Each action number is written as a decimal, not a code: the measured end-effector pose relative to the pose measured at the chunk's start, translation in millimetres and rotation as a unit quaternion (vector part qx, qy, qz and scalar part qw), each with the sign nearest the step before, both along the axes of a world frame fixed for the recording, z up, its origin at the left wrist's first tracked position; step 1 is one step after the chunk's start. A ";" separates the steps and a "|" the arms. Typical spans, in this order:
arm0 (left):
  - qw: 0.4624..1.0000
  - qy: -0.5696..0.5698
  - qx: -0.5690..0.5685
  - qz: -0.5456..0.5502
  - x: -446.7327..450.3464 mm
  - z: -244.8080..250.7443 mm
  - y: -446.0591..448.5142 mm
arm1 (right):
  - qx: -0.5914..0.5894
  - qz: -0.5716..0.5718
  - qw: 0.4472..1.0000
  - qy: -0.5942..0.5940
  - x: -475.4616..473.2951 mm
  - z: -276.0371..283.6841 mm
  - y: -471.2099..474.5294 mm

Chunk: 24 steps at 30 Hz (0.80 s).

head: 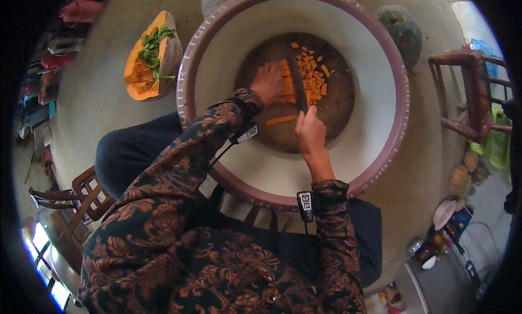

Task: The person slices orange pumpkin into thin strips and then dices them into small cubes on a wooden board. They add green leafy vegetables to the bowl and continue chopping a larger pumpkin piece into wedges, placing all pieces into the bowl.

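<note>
My right hand (311,129) grips the handle of a dark-bladed kitchen knife (299,78). The blade lies between orange pumpkin strips (288,85) on its left and a heap of small pumpkin pieces (315,78) on its right. Spread over the strips, my left hand (268,82) holds them against a round, dark wooden cutting board (339,106). One loose pumpkin strip (281,120) rests on the board below that hand. The board sits within a large pale basin (377,106) with a purplish, lettered rim. My left fingers partly cover the strips.
Left of the basin lies a cut pumpkin piece (169,63) with green leaves (153,49) on it. A whole green pumpkin (400,34) is at the upper right, and a pale pumpkin (216,2) behind the rim. Wooden chairs (469,69) and household items stand around the floor's edges.
</note>
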<state>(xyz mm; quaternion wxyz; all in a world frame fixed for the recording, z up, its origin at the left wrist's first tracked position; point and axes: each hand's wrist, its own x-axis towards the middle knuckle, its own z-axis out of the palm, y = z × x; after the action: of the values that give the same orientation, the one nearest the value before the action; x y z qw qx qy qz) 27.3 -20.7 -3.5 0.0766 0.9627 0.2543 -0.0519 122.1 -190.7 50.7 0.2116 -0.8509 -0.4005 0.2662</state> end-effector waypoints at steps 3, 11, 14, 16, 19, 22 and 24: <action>0.998 0.051 -0.028 0.017 -0.5 -3.1 0.4 | -0.036 0.017 0.999 0.012 1.3 3.3 -7.8; 0.999 -0.044 -0.029 0.014 -4.9 -19.4 6.1 | -0.073 -0.009 0.997 0.003 -7.5 -49.9 38.3; 0.997 -0.057 -0.037 0.031 -4.2 -19.3 3.8 | -0.033 -0.020 0.999 -0.013 -6.2 -57.2 42.9; 0.997 -0.060 -0.016 0.036 -2.7 -15.3 3.0 | -0.001 -0.020 1.000 0.010 5.5 -52.1 42.9; 0.999 -0.032 -0.003 0.038 -0.7 -6.3 -0.8 | 0.026 -0.041 0.997 0.054 27.3 -32.8 34.7; 0.998 -0.029 -0.009 0.062 2.6 -1.6 -5.1 | 0.037 -0.073 0.997 0.016 22.9 -12.2 11.6; 0.997 -0.043 0.002 0.065 3.2 -1.3 -6.1 | 0.020 -0.076 0.997 0.022 11.1 -3.5 -5.2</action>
<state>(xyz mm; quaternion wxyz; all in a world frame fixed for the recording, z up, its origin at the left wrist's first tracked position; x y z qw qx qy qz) 30.5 -26.7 -4.8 0.0884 0.9455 0.3133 -0.0050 133.2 -195.9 47.1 0.2569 -0.8684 -0.3348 0.2604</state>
